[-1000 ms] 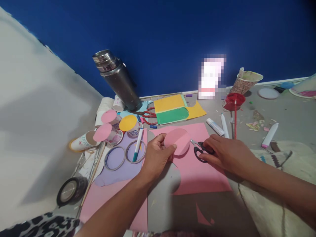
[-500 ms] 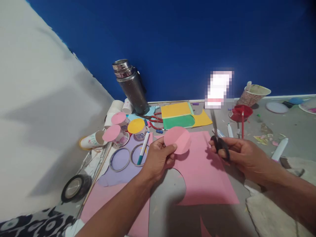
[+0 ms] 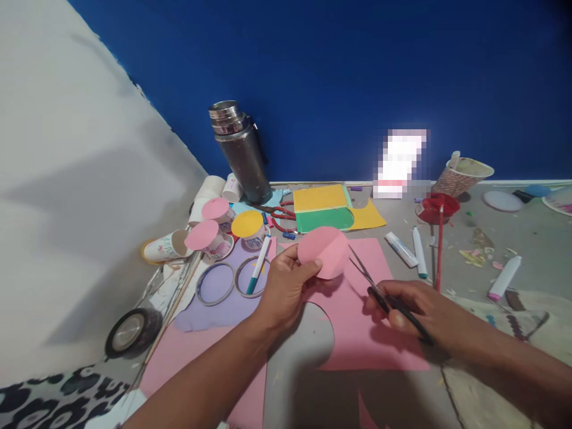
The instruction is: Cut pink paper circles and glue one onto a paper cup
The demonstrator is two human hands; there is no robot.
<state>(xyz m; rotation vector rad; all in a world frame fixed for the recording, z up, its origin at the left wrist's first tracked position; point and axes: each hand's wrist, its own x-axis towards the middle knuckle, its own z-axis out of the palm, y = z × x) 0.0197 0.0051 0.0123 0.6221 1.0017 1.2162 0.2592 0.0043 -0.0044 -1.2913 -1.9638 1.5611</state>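
Between the thumb and fingers of my left hand (image 3: 288,283) is a round pink paper disc (image 3: 325,250), its face tilted up. My right hand (image 3: 413,307) grips black-handled scissors (image 3: 379,295), with the blades slightly parted and pointing up-left at the disc's right edge. Whether the tips touch the disc I cannot tell. Below both hands lies a pink paper sheet (image 3: 379,339) with a curved piece cut from its left side. To the left, a white marker with a teal cap (image 3: 258,265) rests across one of two tape rings (image 3: 215,284) on purple paper (image 3: 201,316).
Paper cups topped with pink discs (image 3: 202,235) and a yellow disc (image 3: 248,224) stand left, near a steel flask (image 3: 243,158). Yellow and green paper (image 3: 319,205) lies at the back by red-handled scissors (image 3: 282,213). Right are a glue tube (image 3: 401,249), markers (image 3: 504,279) and a red pot (image 3: 437,208).
My right hand has moved left and lower, swinging the scissors from pointing upward to pointing left at the disc. My left hand still holds the disc in nearly the same place.
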